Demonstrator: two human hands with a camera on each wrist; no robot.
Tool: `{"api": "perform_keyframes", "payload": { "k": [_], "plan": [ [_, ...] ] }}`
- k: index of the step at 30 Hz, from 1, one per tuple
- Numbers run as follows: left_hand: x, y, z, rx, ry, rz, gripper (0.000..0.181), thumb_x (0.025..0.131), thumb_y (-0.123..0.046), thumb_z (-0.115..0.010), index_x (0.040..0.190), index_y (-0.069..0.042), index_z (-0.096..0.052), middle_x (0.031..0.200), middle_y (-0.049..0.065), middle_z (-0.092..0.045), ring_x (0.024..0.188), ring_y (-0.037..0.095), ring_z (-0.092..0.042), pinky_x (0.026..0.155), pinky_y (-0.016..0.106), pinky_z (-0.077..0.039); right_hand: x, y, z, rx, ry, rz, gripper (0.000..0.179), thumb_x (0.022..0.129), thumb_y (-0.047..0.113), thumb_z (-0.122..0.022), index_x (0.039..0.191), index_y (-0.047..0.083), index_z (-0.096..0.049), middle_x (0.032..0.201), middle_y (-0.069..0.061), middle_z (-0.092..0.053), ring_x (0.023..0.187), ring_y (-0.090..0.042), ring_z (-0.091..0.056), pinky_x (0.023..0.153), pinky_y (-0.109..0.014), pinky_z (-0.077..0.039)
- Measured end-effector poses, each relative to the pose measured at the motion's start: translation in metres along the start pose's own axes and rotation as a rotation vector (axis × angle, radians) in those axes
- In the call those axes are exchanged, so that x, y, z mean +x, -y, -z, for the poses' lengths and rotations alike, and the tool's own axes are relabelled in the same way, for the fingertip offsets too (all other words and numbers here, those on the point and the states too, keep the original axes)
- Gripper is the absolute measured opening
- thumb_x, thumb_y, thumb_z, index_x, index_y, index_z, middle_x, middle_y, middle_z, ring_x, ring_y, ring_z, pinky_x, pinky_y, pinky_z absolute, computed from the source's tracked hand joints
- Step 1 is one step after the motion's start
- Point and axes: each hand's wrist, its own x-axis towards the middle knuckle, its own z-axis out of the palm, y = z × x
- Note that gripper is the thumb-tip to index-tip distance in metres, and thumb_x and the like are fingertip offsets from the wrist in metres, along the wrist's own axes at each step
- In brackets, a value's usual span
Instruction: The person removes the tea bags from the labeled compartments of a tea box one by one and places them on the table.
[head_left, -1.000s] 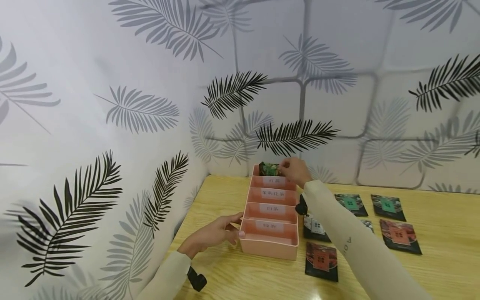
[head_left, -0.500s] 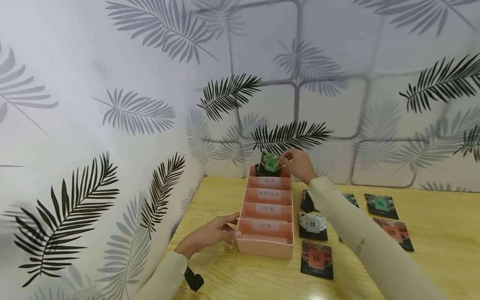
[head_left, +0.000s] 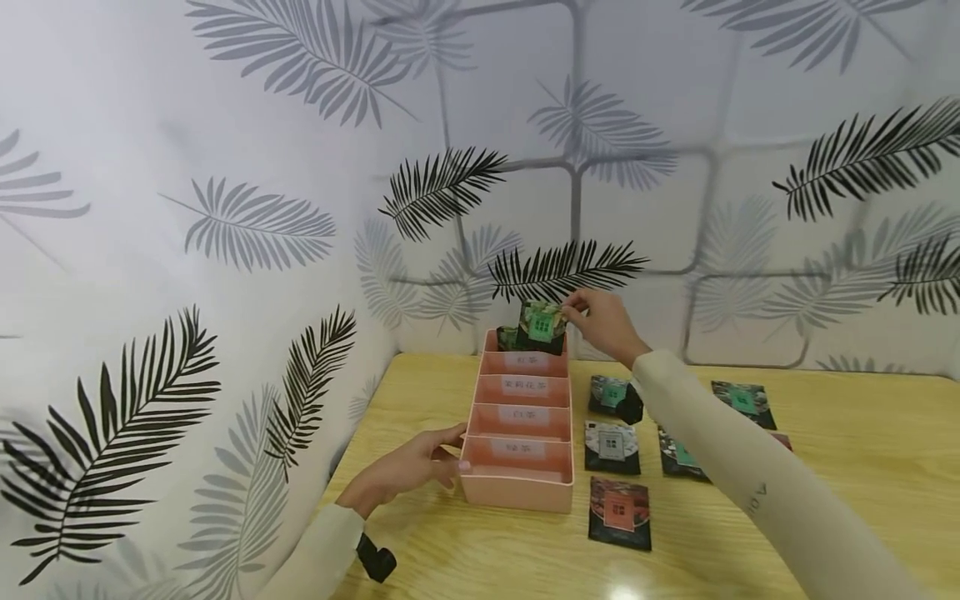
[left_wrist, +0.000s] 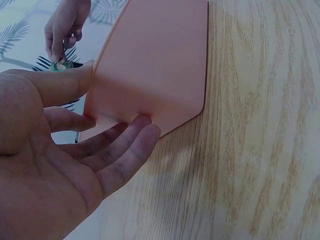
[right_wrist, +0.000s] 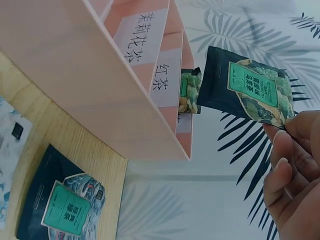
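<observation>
My right hand (head_left: 606, 321) pinches a black-and-green tea packet (head_left: 542, 327) by its upper corner, above the rearmost compartment of a pink divided box (head_left: 517, 497). In the right wrist view this tea packet (right_wrist: 250, 87) hangs tilted, apart from the box. A second green tea packet (right_wrist: 190, 91) stands in the rear compartment, its top showing. At the box's near left corner my left hand (head_left: 405, 465) grips the box, thumb at the front rim and fingers along the side. Fingertips (left_wrist: 147, 132) touch the pink wall in the left wrist view.
White labels (head_left: 522, 385) mark the dividers. Several tea packets lie right of the box: a red one (head_left: 619, 512), a white one (head_left: 611, 447), green ones (head_left: 742, 402); my right sleeve partly covers some. A patterned wall covering (head_left: 637, 208) rises behind the wooden table (head_left: 420, 550).
My right hand has risen with the tea packet, which sat low in the rear compartment and now shows mostly above the rim. My left hand stays at the box corner. The view has shifted slightly.
</observation>
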Motion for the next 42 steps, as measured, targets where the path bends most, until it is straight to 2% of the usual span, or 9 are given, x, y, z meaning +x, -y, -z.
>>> {"api": "perform_keyframes", "payload": {
  "k": [6,13,19,32,37,42],
  "plan": [
    [-0.001,0.001,-0.002,-0.008,-0.016,-0.001,0.066,0.097,-0.019,-0.057,0.153,-0.015,-0.022,0.141,0.014,-0.043,0.109,0.026,-0.058,0.086,0.051,-0.05,-0.011,-0.002,0.008,0.048,0.035,-0.003,0.017,0.097,0.025,-0.057,0.103,0.012,-0.067,0.094,-0.004,-0.067,0.067,-0.017,-0.061,0.053,-0.033,-0.051],
    [0.0,0.0,-0.003,0.014,-0.023,0.027,0.069,0.097,-0.024,-0.057,0.154,-0.014,-0.019,0.143,0.015,-0.039,0.111,0.025,-0.056,0.087,0.05,-0.05,-0.031,-0.008,0.021,0.081,0.056,-0.022,0.017,0.097,0.026,-0.058,0.104,0.013,-0.065,0.098,-0.006,-0.067,0.06,-0.019,-0.058,0.052,-0.036,-0.049],
    [-0.001,0.0,-0.003,0.008,-0.014,0.019,0.069,0.098,-0.023,-0.057,0.154,-0.013,-0.017,0.143,0.016,-0.038,0.111,0.025,-0.056,0.087,0.051,-0.049,-0.043,-0.014,0.031,0.101,0.091,-0.055,0.019,0.097,0.03,-0.057,0.107,0.016,-0.064,0.1,-0.003,-0.066,0.058,-0.021,-0.055,0.053,-0.037,-0.048],
    [0.002,0.003,-0.004,-0.003,-0.014,0.027,0.069,0.098,-0.022,-0.056,0.154,-0.014,-0.017,0.143,0.015,-0.041,0.111,0.025,-0.057,0.087,0.051,-0.05,-0.085,-0.035,0.055,0.093,0.129,-0.048,0.021,0.097,0.032,-0.056,0.109,0.017,-0.064,0.095,-0.002,-0.067,0.055,-0.024,-0.053,0.05,-0.036,-0.046],
    [0.003,0.004,-0.003,0.007,-0.01,0.024,0.07,0.098,-0.025,-0.056,0.154,-0.015,-0.016,0.143,0.014,-0.041,0.111,0.025,-0.057,0.087,0.05,-0.05,-0.099,-0.045,0.066,0.065,0.139,-0.076,0.021,0.097,0.036,-0.056,0.108,0.019,-0.064,0.093,0.0,-0.067,0.054,-0.022,-0.053,0.049,-0.036,-0.046],
    [0.004,0.001,-0.003,0.014,-0.01,0.018,0.069,0.099,-0.023,-0.055,0.154,-0.015,-0.016,0.143,0.015,-0.04,0.111,0.026,-0.056,0.087,0.051,-0.05,-0.112,-0.051,0.074,0.084,0.155,-0.104,0.022,0.096,0.036,-0.057,0.108,0.018,-0.065,0.093,-0.002,-0.067,0.052,-0.026,-0.052,0.046,-0.036,-0.045]
  ]
}}
